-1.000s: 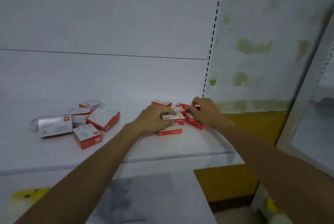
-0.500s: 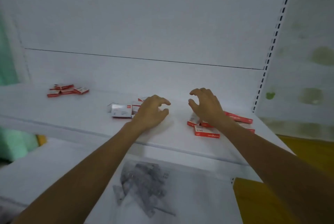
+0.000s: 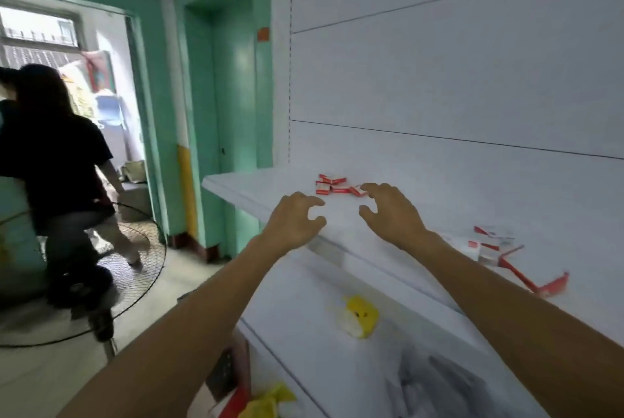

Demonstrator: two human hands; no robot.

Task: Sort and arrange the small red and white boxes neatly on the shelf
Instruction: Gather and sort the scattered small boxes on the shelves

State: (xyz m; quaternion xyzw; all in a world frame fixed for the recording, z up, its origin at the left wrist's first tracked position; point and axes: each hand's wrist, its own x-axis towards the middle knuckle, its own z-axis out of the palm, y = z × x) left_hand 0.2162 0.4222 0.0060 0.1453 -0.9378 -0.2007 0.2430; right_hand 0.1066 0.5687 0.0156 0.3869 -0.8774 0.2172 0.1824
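Two hands: left hand (image 3: pixel 293 219) and right hand (image 3: pixel 389 213) are hovering, fingers spread wide, holding nothing.
Boxes: small cluster (image 3: pixel 337 185) is lying just beyond, nearer the right hand.

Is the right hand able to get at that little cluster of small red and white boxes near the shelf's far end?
Probably yes: the right hand is open, its fingertips nearly at the cluster of small red and white boxes, with nothing between.

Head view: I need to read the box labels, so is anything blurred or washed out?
Head view: the boxes by the right forearm smear into streaks, unreadable; the far cluster is soft and small; the window is blown out, silhouetting the seated person.
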